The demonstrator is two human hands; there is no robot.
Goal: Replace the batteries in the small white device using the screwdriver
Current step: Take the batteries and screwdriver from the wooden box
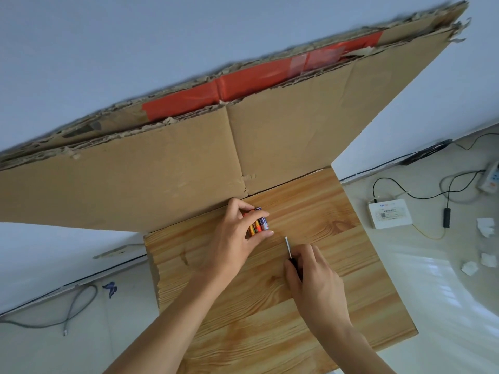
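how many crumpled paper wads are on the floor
3, all on the floor right of the wooden board: one wad nearest the white box, one below it, one just left of that. More may lie out of view.

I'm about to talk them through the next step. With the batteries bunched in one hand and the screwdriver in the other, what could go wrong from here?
1. The left hand pinches several batteries at the fingertips; one could slip out and roll across the wooden board.
2. The screwdriver tip points toward the left hand, so a jab seems possible.
3. The right hand has its grip low on the handle, limiting control.
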